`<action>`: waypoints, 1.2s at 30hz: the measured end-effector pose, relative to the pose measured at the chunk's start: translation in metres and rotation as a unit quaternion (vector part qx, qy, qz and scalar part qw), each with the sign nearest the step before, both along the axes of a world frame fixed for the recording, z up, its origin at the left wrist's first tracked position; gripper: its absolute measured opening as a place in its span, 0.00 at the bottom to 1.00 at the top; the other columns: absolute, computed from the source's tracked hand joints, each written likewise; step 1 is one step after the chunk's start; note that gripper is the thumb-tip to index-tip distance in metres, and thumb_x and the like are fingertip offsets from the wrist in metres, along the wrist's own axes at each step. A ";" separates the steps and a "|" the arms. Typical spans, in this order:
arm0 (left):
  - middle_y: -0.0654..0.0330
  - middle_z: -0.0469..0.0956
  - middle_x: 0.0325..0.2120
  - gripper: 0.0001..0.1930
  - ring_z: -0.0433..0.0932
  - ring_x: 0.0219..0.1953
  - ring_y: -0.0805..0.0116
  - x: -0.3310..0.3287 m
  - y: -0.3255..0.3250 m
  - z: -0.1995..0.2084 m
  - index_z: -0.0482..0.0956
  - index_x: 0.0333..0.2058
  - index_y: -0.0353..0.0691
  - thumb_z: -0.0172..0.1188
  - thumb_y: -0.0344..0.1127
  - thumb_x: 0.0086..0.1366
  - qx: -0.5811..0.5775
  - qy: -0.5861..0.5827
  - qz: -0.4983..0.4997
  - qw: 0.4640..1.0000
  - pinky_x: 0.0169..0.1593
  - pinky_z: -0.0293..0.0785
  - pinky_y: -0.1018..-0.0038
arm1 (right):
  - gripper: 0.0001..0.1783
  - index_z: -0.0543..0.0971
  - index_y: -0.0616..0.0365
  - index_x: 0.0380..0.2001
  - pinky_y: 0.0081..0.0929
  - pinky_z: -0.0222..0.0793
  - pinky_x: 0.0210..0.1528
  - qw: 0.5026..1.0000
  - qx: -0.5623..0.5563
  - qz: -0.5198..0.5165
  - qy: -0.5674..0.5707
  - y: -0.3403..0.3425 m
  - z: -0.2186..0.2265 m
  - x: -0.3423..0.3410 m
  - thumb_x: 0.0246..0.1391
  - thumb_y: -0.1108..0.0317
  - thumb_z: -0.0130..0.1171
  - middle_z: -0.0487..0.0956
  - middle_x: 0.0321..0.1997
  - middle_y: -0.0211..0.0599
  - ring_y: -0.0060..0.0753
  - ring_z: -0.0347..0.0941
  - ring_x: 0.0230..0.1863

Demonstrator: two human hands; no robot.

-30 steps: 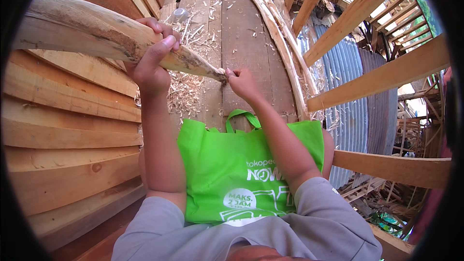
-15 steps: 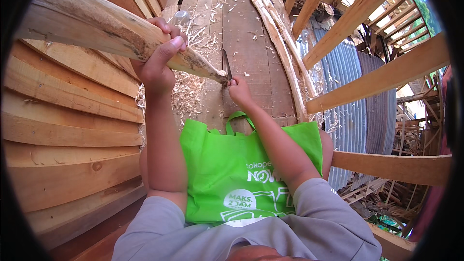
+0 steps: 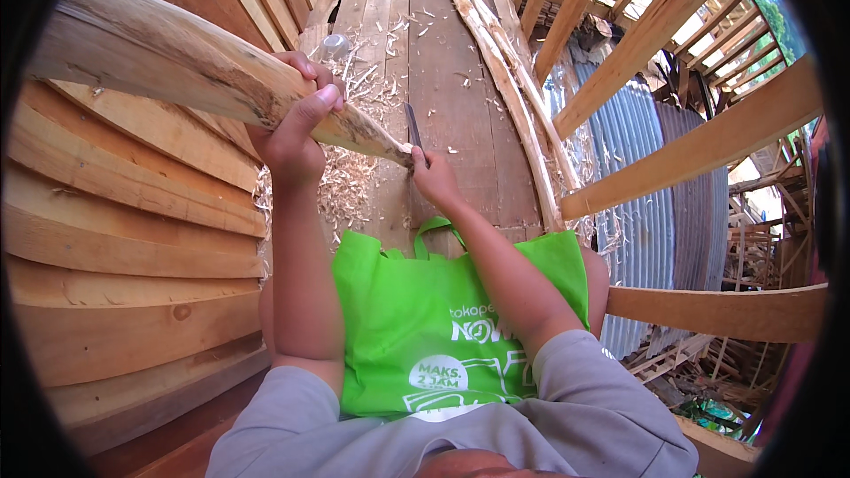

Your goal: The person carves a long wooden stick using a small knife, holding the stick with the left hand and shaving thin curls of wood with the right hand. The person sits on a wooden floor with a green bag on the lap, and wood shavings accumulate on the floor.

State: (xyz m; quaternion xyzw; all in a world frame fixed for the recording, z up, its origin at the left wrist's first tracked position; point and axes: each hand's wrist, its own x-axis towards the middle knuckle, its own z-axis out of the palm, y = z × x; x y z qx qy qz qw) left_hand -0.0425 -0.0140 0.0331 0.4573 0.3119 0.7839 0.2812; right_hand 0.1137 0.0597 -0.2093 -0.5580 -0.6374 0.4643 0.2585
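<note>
A long pale wooden pole [image 3: 190, 57], stripped of bark with darker patches, slants down from the upper left toward the middle. My left hand [image 3: 301, 128] wraps round it, thumb on top. At the pole's lower end, my right hand [image 3: 432, 175] is closed round the handle of a knife [image 3: 413, 127], whose dark blade points up and away from me beside the pole's tip. The handle is mostly hidden in my fingers. Across my lap lies a green cloth bag [image 3: 398, 301] with white printing, below both forearms.
Wood shavings [image 3: 345, 186] litter the plank floor [image 3: 456, 115]. A clear rounded container [image 3: 336, 46] stands ahead among them. Two peeled poles [image 3: 509, 80] lie along the right side, by a slatted railing [image 3: 691, 150]. A plank wall [image 3: 133, 248] rises close on the left.
My right hand and the knife have drawn slightly down toward me at the pole's end. The pole's tip and my left hand have shifted slightly lower. Both grips hold.
</note>
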 end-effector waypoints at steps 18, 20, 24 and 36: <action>0.57 0.71 0.25 0.13 0.73 0.28 0.67 0.002 0.008 -0.013 0.69 0.37 0.35 0.59 0.19 0.52 0.029 -0.008 -0.053 0.998 0.36 0.72 0.71 | 0.26 0.59 0.42 0.19 0.25 0.38 0.13 0.851 -0.411 -0.013 0.328 0.017 0.023 0.018 0.67 0.41 0.44 0.53 0.12 0.18 0.17 0.44 0.10; 0.57 0.71 0.24 0.13 0.73 0.28 0.67 0.005 0.009 -0.017 0.68 0.35 0.36 0.58 0.18 0.52 0.024 0.002 -0.049 0.999 0.36 0.72 0.71 | 0.27 0.59 0.42 0.19 0.24 0.38 0.13 0.847 -0.386 0.026 0.364 0.022 0.037 0.022 0.66 0.40 0.45 0.52 0.11 0.18 0.17 0.43 0.10; 0.58 0.71 0.24 0.12 0.73 0.28 0.68 0.006 0.012 -0.021 0.67 0.34 0.37 0.57 0.17 0.52 0.021 0.001 -0.063 0.998 0.36 0.72 0.72 | 0.29 0.59 0.44 0.23 0.22 0.38 0.14 0.818 -0.323 -0.119 0.462 0.032 0.056 0.023 0.66 0.34 0.40 0.51 0.13 0.18 0.18 0.42 0.11; 0.57 0.72 0.24 0.12 0.73 0.28 0.70 0.017 0.007 -0.017 0.68 0.33 0.37 0.57 0.17 0.53 0.015 0.045 -0.070 0.996 0.36 0.72 0.72 | 0.22 0.72 0.55 0.28 0.21 0.54 0.16 0.985 -0.119 -0.033 0.124 0.034 0.089 0.028 0.64 0.47 0.57 0.65 0.19 0.24 0.18 0.58 0.15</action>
